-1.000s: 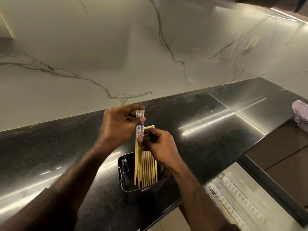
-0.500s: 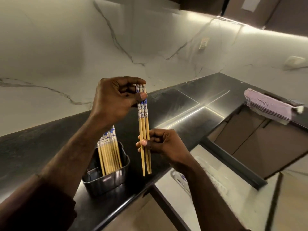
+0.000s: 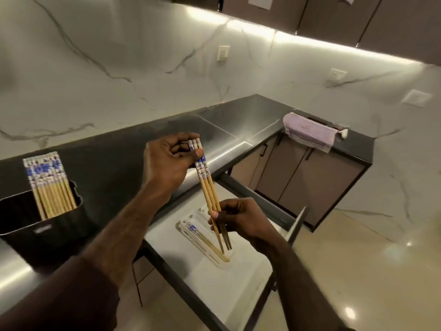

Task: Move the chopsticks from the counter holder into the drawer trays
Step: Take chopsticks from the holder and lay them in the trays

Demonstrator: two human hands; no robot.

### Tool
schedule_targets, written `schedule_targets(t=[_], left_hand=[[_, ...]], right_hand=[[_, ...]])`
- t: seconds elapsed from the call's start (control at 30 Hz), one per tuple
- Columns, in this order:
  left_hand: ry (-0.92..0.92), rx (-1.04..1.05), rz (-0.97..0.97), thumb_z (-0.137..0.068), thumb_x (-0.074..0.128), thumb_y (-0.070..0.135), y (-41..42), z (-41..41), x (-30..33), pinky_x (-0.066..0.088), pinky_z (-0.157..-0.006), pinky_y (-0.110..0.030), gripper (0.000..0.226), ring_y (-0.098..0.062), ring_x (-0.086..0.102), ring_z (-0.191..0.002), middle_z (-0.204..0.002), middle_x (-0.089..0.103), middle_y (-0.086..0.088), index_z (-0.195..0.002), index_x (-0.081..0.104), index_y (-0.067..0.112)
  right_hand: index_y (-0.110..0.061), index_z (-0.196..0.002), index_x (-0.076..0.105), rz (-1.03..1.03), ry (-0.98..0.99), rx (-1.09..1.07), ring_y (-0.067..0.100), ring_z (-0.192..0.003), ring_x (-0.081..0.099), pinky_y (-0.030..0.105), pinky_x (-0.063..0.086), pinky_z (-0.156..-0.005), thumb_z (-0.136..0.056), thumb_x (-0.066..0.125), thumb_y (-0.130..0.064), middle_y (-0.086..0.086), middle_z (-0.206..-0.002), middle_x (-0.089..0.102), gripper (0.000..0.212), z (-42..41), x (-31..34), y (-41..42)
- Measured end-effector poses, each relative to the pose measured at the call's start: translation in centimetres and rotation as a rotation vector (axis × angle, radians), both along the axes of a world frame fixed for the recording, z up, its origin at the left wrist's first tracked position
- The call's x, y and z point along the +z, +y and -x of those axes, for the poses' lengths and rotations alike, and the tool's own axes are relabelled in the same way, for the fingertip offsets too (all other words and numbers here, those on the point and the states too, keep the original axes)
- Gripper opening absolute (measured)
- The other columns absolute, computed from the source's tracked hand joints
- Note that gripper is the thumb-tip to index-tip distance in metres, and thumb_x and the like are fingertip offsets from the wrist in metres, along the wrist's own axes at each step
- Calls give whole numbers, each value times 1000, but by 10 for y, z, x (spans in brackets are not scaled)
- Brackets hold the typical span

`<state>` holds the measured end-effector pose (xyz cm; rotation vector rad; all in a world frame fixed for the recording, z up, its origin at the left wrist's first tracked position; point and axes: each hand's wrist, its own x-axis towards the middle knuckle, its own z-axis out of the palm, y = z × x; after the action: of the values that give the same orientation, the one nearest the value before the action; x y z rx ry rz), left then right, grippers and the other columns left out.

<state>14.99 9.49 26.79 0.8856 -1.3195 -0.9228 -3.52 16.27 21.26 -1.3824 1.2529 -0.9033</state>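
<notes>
Left hand [image 3: 167, 161] pinches the patterned tops and right hand [image 3: 241, 219] grips the lower shafts of three chopsticks [image 3: 210, 194] held tilted above the open drawer's tray [image 3: 191, 217]; more stand in the counter holder [image 3: 28, 225]

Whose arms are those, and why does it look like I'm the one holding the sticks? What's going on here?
The picture comes from a camera worn on a person's head, so you see their arms as if they were yours. The left hand pinches the patterned tops of a few chopsticks, and the right hand holds them lower down. On the dark counter at the left stands a black holder with more chopsticks in it. Below the hands, a drawer is open, and its tray already has some chopsticks lying in it. A striped towel hangs further back.
</notes>
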Motion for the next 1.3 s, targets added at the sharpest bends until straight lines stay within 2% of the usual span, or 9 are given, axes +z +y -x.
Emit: schedule_targets(t=[0.2, 0.63, 0.73, 0.83, 0.9, 0.97, 1.03, 1.1, 1.3], left_hand=[[-10, 12, -125, -76, 75, 2, -11, 57, -39, 60, -66, -26, 28, -12, 74, -80, -89, 74, -3, -98, 71, 18], [-113, 134, -412, -78, 74, 2, -114, 99, -182, 59, -61, -22, 33, -6, 73, -76, -83, 73, 2, -88, 67, 33], [-202, 183, -448, -80, 74, 6, -133, 104, -220, 58, -58, -21, 31, -6, 73, -73, -85, 73, 2, -93, 66, 33], [-358, 181, -490, -83, 72, 10, -147, 107, -256, 62, -69, -32, 30, -12, 72, -79, -93, 72, -3, -111, 65, 18], [-478, 185, -502, -84, 72, 14, -156, 107, -280, 60, -74, -33, 31, -13, 70, -80, -95, 72, -4, -115, 64, 13], [-621, 201, -490, -84, 73, 18, -160, 104, -299, 54, -68, -21, 27, -8, 66, -73, -89, 71, 1, -110, 66, 11], [-731, 181, -482, -85, 72, 17, -161, 101, -316, 54, -60, -19, 16, -4, 64, -64, -79, 68, 6, -99, 69, 12], [-797, 137, -487, -85, 72, 13, -161, 97, -330, 60, -67, -29, 8, -10, 68, -64, -77, 70, 2, -92, 70, 11], [-1001, -15, -467, -89, 67, 15, -156, 95, -358, 60, -74, -32, 11, -16, 70, -79, -93, 72, -5, -99, 66, 10]], right_hand=[[-17, -89, 75, -73, 86, -124, 19, -78, 74, 28, 59, -74, -87, 70, -16, 6, -82, 76, 6, 56, -30, -5], [-6, -92, 75, -294, 268, -184, 23, -73, 71, 36, 61, -75, -87, 71, -14, 16, -83, 75, 10, 90, -148, -103], [-1, -87, 75, -379, 282, -178, 24, -68, 68, 41, 60, -75, -86, 68, -6, 20, -79, 72, 8, 92, -178, -124], [2, -83, 74, -456, 324, -211, 19, -60, 64, 42, 60, -72, -84, 63, 3, 14, -70, 69, 12, 90, -204, -138], [2, -82, 75, -508, 371, -234, 15, -53, 60, 34, 60, -63, -82, 59, 6, 10, -65, 66, 16, 90, -223, -148], [0, -82, 76, -549, 446, -218, 11, -48, 59, 26, 57, -55, -83, 60, 1, 6, -62, 67, 16, 90, -238, -158], [-3, -80, 76, -576, 543, -159, 15, -54, 65, 31, 60, -65, -83, 64, -10, 6, -66, 71, 14, 88, -252, -165], [-4, -84, 73, -610, 630, -131, 20, -68, 72, 35, 60, -75, -83, 68, -20, 7, -75, 75, 17, 85, -261, -171], [-13, -85, 54, -610, 820, -118, 24, -89, 70, 27, 52, -73, -83, 63, -17, 6, -96, 70, 11, 71, -278, -186]])
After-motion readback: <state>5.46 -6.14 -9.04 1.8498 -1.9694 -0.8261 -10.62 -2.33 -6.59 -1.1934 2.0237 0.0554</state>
